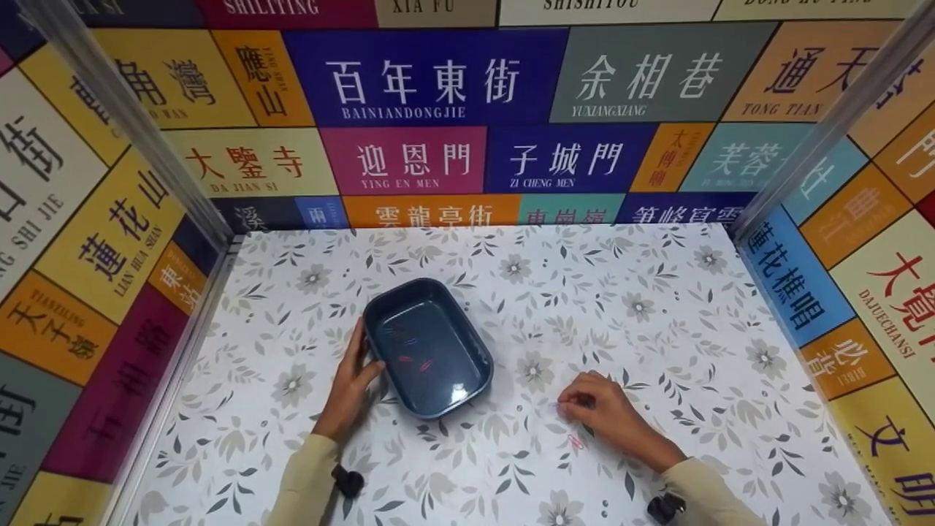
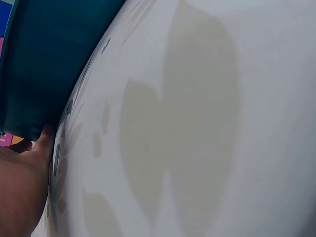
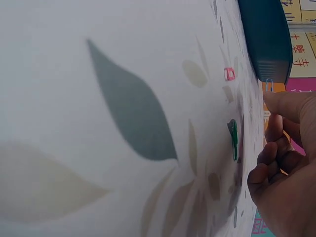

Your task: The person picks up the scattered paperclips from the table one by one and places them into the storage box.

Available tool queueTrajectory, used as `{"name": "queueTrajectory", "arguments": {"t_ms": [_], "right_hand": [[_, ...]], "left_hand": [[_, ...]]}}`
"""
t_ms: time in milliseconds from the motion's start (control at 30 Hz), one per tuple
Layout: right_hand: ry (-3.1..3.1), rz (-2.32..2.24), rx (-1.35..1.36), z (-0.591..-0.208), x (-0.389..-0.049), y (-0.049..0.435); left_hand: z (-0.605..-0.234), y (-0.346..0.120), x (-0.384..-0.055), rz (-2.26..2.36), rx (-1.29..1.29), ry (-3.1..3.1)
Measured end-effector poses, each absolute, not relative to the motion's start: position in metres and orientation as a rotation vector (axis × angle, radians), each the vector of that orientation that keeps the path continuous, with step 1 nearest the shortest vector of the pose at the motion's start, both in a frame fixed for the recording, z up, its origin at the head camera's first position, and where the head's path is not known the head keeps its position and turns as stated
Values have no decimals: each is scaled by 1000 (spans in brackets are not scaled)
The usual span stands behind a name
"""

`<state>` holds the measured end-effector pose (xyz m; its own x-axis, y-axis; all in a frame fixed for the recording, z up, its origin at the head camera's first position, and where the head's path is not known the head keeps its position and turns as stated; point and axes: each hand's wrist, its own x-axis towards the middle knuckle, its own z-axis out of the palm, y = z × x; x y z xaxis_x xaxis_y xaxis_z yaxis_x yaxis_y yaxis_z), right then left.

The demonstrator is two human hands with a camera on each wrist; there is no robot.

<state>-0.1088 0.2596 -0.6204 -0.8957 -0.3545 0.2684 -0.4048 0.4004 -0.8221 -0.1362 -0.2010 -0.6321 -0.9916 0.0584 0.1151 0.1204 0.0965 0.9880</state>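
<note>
Dark blue rectangular plastic tray [image 1: 428, 348] sitting mid-desk; left hand [image 1: 352, 383] resting open-fingered against its 9 o'clock side. Right hand [image 1: 603, 409], at tray's 4 o'clock, pinching small blue paper clip [image 3: 269, 85]; pink paper clip [image 1: 576, 441] lying beside.

One dark blue tray [image 1: 427, 347] is seen on the table [image 1: 657, 307], and two hands are counted, the left hand [image 1: 352, 383] and the right hand [image 1: 603, 409]. Outside the tray, four paper clips are counted in the wrist view: one blue paper clip [image 3: 269, 85], one pink paper clip [image 3: 229, 74], one green paper clip [image 3: 233, 139], and one red paper clip [image 1: 575, 441]. Inside the tray a few red clips [image 1: 420, 363] are seen, but their exact number cannot be told.
</note>
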Motion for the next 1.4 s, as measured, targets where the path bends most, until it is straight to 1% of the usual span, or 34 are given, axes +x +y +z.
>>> {"name": "queueTrajectory", "arguments": {"t_ms": [267,700,933,1200,1400], "right_hand": [[-2569,1522,743,-616,-112,253],[-2593,1584,720,-605,-117,235],[-2591,1660,789,-597,-122,226],[-2607,1680,790,-592,-127,211],[-2573,1660,866,-587,-132,201]], "left_hand": [[-633,-201,-135,-2138,-193,-2258],[-633,-201,-135,-2116,-180,-2273],[-633,-201,-135,-2118,-196,-2254],[-632,-201,-134,-2121,-169,-2273],[-632,-201,-134,-2114,-156,-2281]]}}
